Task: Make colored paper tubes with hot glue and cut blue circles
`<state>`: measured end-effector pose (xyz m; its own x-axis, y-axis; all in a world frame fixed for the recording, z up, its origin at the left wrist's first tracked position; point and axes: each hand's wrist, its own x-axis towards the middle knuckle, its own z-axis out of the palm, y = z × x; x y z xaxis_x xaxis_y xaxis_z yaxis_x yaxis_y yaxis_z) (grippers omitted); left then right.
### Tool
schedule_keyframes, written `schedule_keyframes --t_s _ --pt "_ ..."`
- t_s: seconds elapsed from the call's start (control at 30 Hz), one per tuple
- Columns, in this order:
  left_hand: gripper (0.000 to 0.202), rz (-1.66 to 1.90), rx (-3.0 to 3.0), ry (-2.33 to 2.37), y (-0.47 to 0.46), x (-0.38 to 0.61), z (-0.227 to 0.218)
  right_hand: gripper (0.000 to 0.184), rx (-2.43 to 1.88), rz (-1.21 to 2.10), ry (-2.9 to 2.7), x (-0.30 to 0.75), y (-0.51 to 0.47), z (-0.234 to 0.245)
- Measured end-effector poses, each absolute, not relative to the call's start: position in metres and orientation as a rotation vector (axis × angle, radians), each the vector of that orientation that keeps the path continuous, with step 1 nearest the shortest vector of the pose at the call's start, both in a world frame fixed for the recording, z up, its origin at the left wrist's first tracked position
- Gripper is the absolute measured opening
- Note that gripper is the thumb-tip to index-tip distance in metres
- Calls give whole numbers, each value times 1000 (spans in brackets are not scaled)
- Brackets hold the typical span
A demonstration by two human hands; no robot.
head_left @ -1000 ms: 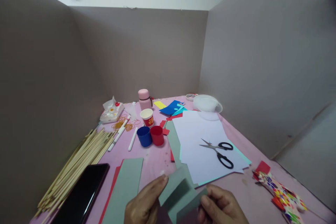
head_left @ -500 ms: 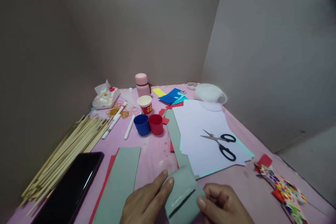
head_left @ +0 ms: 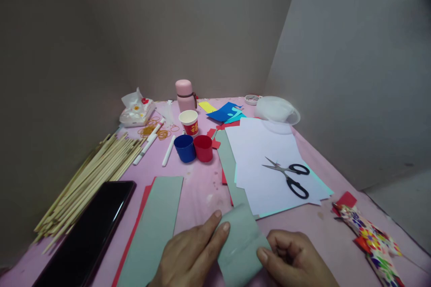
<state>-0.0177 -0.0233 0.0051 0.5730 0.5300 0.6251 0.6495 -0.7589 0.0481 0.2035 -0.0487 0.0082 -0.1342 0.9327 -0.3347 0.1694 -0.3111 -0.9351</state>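
My left hand (head_left: 191,255) lies with its fingers stretched flat on the left edge of a folded grey-green paper (head_left: 240,244) on the pink table (head_left: 202,188). My right hand (head_left: 292,260) has its fingers curled and its thumb pressed on the paper's right edge. The paper lies flat on the table under both hands. A long strip of the same grey-green paper (head_left: 151,228) lies just left of my left hand, over a red sheet.
Black-handled scissors (head_left: 289,175) rest on white sheets (head_left: 266,161). Blue (head_left: 184,148) and red (head_left: 203,148) cups, a paper cup (head_left: 188,122) and a pink bottle (head_left: 184,94) stand behind. Wooden sticks (head_left: 90,179) and a black phone (head_left: 89,233) lie left. Patterned paper (head_left: 373,242) sits right.
The folded paper was lifted and partly open a second ago; both hands have pressed it down flat on the table. The view has tilted downward.
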Motion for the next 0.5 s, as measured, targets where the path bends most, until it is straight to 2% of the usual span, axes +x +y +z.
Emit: schedule_keyframes --t_s 0.27,0.5 --pt "33 -1002 -2606 -992 -24 -17 1 48 -1482 1512 -1235 201 -48 13" --pt "44 -1123 -2519 -1002 -25 -12 -10 50 -1500 1488 -1127 196 -47 21"
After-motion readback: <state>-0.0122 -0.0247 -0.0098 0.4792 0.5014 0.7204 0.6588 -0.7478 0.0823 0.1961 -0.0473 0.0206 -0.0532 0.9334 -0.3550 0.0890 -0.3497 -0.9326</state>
